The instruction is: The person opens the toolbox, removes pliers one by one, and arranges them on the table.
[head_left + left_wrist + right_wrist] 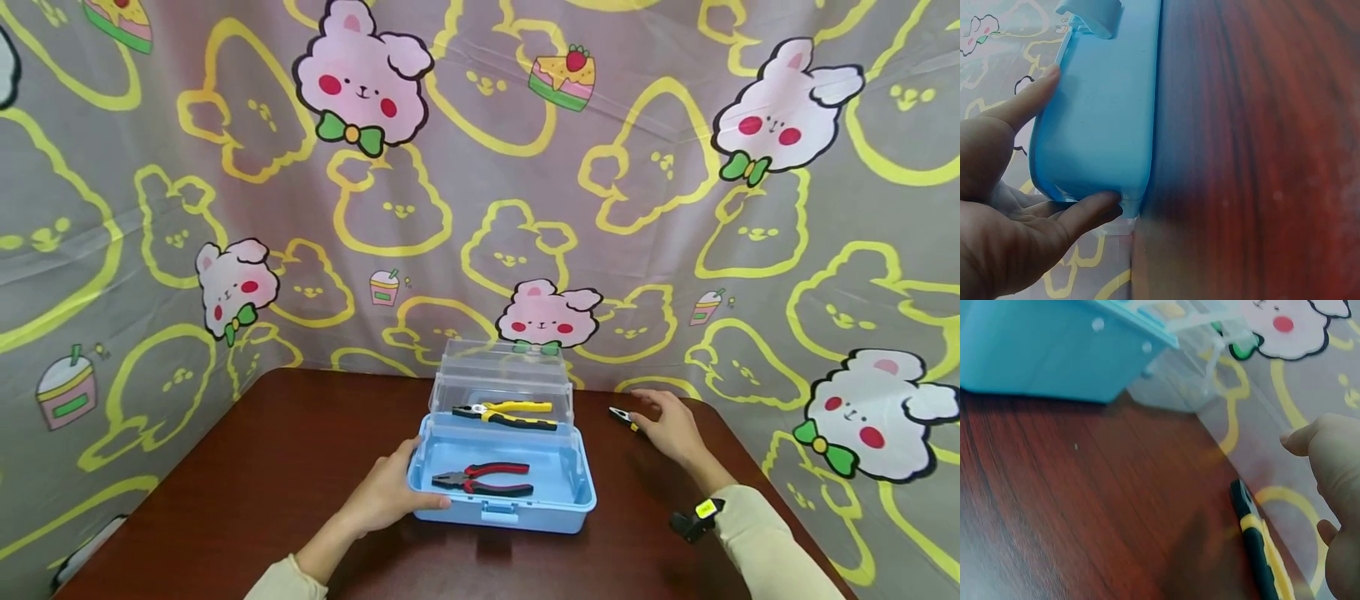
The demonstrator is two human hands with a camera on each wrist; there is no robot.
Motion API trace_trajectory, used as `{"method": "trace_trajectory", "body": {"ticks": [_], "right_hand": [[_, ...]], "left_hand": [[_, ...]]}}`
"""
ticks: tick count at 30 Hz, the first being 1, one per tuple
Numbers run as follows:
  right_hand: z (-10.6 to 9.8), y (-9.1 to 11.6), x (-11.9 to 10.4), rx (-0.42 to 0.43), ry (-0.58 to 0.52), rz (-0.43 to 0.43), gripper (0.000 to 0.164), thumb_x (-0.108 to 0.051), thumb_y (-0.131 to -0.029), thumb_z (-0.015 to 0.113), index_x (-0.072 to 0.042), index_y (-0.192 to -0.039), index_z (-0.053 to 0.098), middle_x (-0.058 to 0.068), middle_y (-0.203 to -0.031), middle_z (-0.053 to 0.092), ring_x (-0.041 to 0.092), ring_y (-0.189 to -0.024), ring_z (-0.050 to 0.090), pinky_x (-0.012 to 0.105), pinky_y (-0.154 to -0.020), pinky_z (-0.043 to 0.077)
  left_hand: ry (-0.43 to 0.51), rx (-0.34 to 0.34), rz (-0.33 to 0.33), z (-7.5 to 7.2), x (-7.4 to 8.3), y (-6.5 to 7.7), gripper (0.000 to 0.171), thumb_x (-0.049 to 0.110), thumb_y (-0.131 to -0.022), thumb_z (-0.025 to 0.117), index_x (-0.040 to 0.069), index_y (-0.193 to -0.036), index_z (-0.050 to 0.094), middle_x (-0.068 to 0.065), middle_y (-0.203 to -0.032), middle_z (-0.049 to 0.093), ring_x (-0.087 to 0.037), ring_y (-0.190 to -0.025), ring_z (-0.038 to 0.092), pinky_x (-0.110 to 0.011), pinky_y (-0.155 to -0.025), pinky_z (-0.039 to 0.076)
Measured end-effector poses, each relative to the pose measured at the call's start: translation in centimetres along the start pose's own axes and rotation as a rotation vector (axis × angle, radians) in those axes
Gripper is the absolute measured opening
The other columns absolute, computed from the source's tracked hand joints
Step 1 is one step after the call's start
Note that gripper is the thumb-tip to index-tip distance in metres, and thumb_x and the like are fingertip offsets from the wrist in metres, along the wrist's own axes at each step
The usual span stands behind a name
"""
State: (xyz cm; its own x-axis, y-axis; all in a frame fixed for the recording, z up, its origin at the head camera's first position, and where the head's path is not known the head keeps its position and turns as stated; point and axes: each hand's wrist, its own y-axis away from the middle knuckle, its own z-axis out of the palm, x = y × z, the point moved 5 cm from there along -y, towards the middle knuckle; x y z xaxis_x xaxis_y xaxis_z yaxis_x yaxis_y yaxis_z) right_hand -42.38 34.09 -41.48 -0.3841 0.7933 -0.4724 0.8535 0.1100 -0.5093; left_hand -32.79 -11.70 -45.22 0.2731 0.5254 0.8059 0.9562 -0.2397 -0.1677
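Note:
A light blue toolbox (498, 517) stands on the table with its clear lid (506, 371) raised. My left hand (382, 493) holds its left front corner, thumb along the front and fingers at the side. Inside the box lie pliers with red and black handles (471, 477). Above them, on the clear upper tray, rest pliers with yellow and black handles (489, 412). To the right of the box, my right hand (669, 429) is over another pair of yellow-and-black pliers (1260, 550) lying on the table. The right wrist view shows its fingers apart from these pliers.
The dark red-brown table (247, 475) runs back to a patterned cloth (457, 208) hanging behind and at both sides. A latch (499, 510) juts from the box's front. The raised lid stands close to the cloth.

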Motion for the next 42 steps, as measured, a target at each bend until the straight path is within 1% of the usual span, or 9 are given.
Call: {"method": "trace_trajectory", "body": {"ticks": [8, 13, 20, 26, 29, 32, 37, 42], "right_hand": [[0.5, -0.8, -2.1, -0.021, -0.051, -0.020, 0.043, -0.010, -0.092, 0.079, 0.001, -0.131, 0.066, 0.023, -0.118, 0.063, 0.045, -0.112, 0.059, 0.060, -0.093, 0.046], [0.6, -0.9, -3.3, -0.044, -0.064, -0.021, 0.045, -0.012, -0.093, 0.079, 0.000, -0.134, 0.065, 0.022, -0.119, 0.063, 0.043, -0.112, 0.059, 0.059, -0.094, 0.046], [0.6, -0.8, -4.5, -0.047, -0.100, -0.012, 0.045, -0.013, -0.093, 0.079, -0.002, -0.134, 0.065, 0.019, -0.121, 0.066, 0.039, -0.111, 0.061, 0.058, -0.096, 0.047], [1.5, -1.0, -6.9, -0.102, -0.168, -0.062, 0.046, -0.016, -0.090, 0.083, -0.003, -0.132, 0.067, 0.015, -0.117, 0.066, 0.036, -0.108, 0.062, 0.057, -0.096, 0.049], [1.8, -1.1, -8.2, -0.121, -0.170, -0.090, 0.048, -0.015, -0.088, 0.084, -0.002, -0.131, 0.068, 0.013, -0.116, 0.066, 0.034, -0.107, 0.061, 0.059, -0.096, 0.048], [2.0, -1.4, -9.4, -0.135, -0.163, -0.114, 0.049, -0.015, -0.087, 0.085, -0.002, -0.131, 0.068, 0.013, -0.117, 0.068, 0.034, -0.108, 0.062, 0.060, -0.097, 0.046], [3.0, -1.8, -10.9, -0.206, -0.182, -0.112, 0.054, -0.019, -0.088, 0.085, -0.005, -0.136, 0.066, 0.012, -0.125, 0.068, 0.034, -0.115, 0.063, 0.061, -0.101, 0.043], [4.6, -2.0, -12.4, -0.324, -0.171, -0.154, 0.057, -0.023, -0.089, 0.085, -0.006, -0.139, 0.065, 0.012, -0.135, 0.066, 0.035, -0.125, 0.059, 0.060, -0.103, 0.042]], "left_hand": [[-0.001, 0.001, -0.003, 0.0, 0.0, 0.0, 0.115, 0.048, -0.071, 0.095, -0.006, -0.154, 0.036, -0.024, -0.136, 0.061, -0.028, -0.110, 0.065, -0.051, -0.091, 0.052], [0.003, -0.003, -0.006, 0.1, 0.0, -0.1, 0.116, 0.047, -0.072, 0.095, -0.007, -0.155, 0.035, -0.024, -0.137, 0.060, -0.028, -0.110, 0.065, -0.051, -0.091, 0.052], [0.021, -0.006, 0.014, 0.3, 0.2, -0.3, 0.115, 0.047, -0.072, 0.095, -0.006, -0.154, 0.036, -0.024, -0.137, 0.061, -0.030, -0.110, 0.065, -0.050, -0.091, 0.052], [0.022, 0.003, 0.025, 0.1, 0.1, 0.0, 0.114, 0.044, -0.071, 0.096, -0.006, -0.154, 0.036, -0.024, -0.135, 0.062, -0.029, -0.108, 0.067, -0.049, -0.089, 0.052], [0.018, 0.003, 0.036, 0.1, 0.2, 0.0, 0.114, 0.045, -0.072, 0.095, -0.005, -0.155, 0.035, -0.024, -0.136, 0.061, -0.029, -0.108, 0.067, -0.049, -0.089, 0.052], [0.018, 0.006, 0.043, 0.0, 0.3, -0.1, 0.114, 0.044, -0.073, 0.095, -0.004, -0.156, 0.034, -0.024, -0.136, 0.061, -0.029, -0.108, 0.067, -0.050, -0.090, 0.052], [0.019, 0.009, 0.031, 0.0, 0.2, 0.0, 0.114, 0.044, -0.073, 0.096, -0.003, -0.157, 0.034, -0.024, -0.136, 0.062, -0.029, -0.108, 0.067, -0.050, -0.091, 0.053], [0.011, 0.014, 0.019, 0.1, 0.1, 0.1, 0.116, 0.045, -0.072, 0.095, -0.005, -0.157, 0.033, -0.025, -0.136, 0.062, -0.029, -0.108, 0.067, -0.050, -0.090, 0.053]]}}
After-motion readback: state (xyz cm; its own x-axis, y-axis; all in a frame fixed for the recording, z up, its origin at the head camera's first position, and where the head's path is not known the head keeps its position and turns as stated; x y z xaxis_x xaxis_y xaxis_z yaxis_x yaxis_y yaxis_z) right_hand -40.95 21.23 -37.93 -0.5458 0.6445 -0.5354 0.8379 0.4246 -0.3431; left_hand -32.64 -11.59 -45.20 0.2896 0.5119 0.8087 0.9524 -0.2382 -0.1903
